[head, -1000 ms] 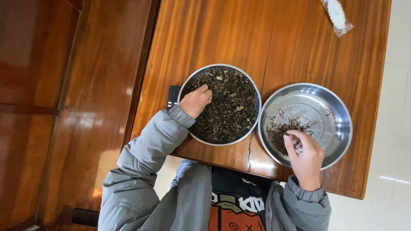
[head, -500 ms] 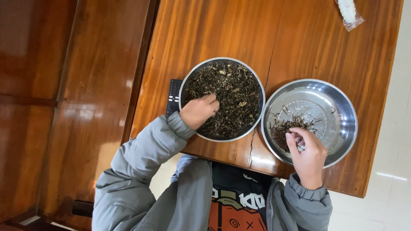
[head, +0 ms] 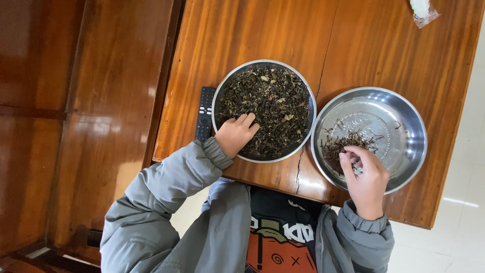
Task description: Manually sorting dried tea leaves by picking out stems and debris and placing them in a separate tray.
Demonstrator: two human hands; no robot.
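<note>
From my seat, several things are only partly visible. The clear plastic packet with something white inside is cut off by the top edge, at the far right corner of the wooden table. The black remote lies just left of the full bowl, touching or nearly touching its rim; I cannot tell which. The printed design on the dark shirt is hidden in part by the open grey jacket.

The full bowl holds a heap of dark dried leaves. The left hand rests in the near left part of that heap, fingers loosely curled with their tips on the leaves; I cannot make out whether it has anything pinched.

Right of the full bowl, rims almost meeting, sits the second steel bowl, with only a small pile of dried stems in its near left part. The right hand lies over this bowl's near rim, fingers bent together just beside that pile. Something small and pale shows between the fingers, too small for me to identify.
</note>
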